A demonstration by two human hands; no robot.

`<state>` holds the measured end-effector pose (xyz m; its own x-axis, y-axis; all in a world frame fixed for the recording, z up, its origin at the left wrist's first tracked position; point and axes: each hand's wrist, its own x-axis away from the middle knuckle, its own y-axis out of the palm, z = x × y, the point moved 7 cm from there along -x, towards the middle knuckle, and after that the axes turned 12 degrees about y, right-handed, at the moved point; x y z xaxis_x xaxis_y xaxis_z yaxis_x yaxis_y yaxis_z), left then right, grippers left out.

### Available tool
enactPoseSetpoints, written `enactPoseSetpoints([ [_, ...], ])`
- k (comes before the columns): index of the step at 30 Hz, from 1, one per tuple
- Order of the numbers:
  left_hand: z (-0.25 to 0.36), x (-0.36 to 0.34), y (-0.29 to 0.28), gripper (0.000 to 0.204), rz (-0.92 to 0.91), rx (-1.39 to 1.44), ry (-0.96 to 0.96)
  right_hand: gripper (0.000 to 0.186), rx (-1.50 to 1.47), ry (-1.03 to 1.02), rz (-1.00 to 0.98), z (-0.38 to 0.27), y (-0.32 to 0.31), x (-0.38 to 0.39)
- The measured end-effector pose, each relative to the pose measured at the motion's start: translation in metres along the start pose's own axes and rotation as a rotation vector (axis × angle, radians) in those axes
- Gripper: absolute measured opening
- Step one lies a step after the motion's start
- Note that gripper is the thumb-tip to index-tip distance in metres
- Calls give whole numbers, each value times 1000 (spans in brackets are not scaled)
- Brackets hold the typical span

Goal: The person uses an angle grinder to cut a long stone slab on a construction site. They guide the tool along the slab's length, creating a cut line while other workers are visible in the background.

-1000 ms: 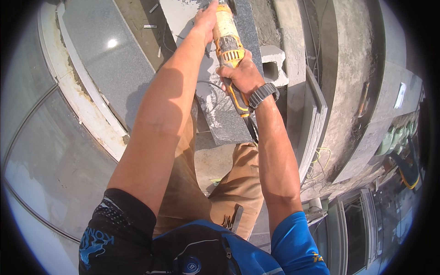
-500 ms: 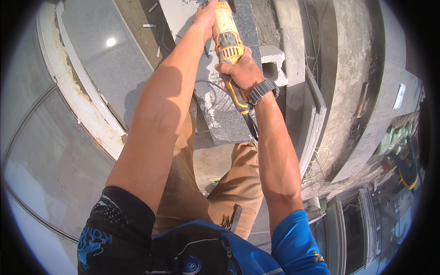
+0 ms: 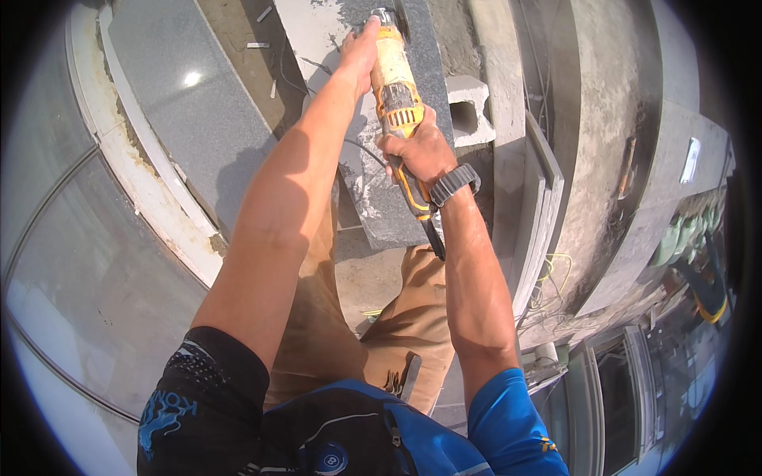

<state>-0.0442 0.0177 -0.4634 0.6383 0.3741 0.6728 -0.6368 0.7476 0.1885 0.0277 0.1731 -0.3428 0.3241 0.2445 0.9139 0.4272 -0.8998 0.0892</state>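
A yellow, dust-covered angle grinder lies lengthwise over a speckled grey stone slab smeared with white dust. My left hand is closed round the grinder's front body, close to its head and dark disc. Lower down, my right hand, with a chunky grey watch at the wrist, grips the rear handle, where a black cord hangs toward my knees. Whether the disc touches the slab is not clear.
A polished grey slab lies left, beside a pale ledge and a curved metal pipe. A hollow concrete block, stacked panels, looped cables and concrete steps stand right. My trousered legs are below the slab.
Both my hands and the grinder have shifted slightly down in the picture, toward me, bringing the grinder's head more into view. The grip stays the same.
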Motion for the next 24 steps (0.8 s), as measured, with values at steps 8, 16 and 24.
enactPoseSetpoints([
  [8, -1, 18, 2, 94, -53, 40, -7, 89, -29, 32, -8, 11, -3, 7],
  [16, -7, 24, 0, 97, -29, 31, -25, 90, -61, 14, -21, 20, -4, 9],
  [24, -11, 32, 1, 99, -6, 34, -26, 87, -57, 14, -12, 25, -4, 11],
])
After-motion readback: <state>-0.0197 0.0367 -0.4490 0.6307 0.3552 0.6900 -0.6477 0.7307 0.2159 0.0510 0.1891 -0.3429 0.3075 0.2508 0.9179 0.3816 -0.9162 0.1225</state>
